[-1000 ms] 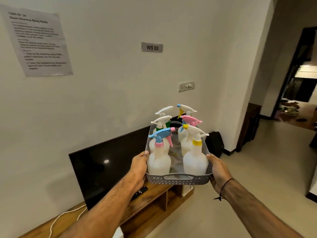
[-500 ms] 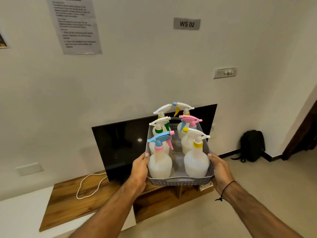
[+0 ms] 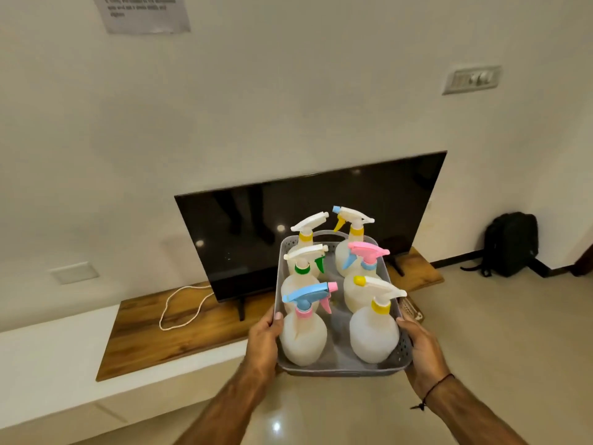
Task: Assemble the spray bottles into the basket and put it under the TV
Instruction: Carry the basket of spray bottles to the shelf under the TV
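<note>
Basket [image 3: 340,367] sits between the two hands, held in the air in front of the TV [image 3: 308,226] and above the near edge of the wooden shelf [image 3: 179,332]. The left hand [image 3: 263,340] is closed on the basket's left wall, thumb hooked over the rim; the right hand [image 3: 422,351] is closed on the right wall near the front corner, thumb on the rim.

The basket is grey plastic with perforated walls and a loop handle at the far end. Six translucent white bottles stand upright in it in two rows of three. The front left bottle [image 3: 303,335] has a blue trigger head and pink collar; the front right bottle [image 3: 373,338] has a white head and yellow collar. Behind them are heads in white with green, pink with blue, and two in white with yellow.

Compared with half a second ago, the view has tipped lower: the TV and shelf fill more of it, the wall paper [image 3: 146,14] is cut off at the top, and both hands grip as before.
</note>
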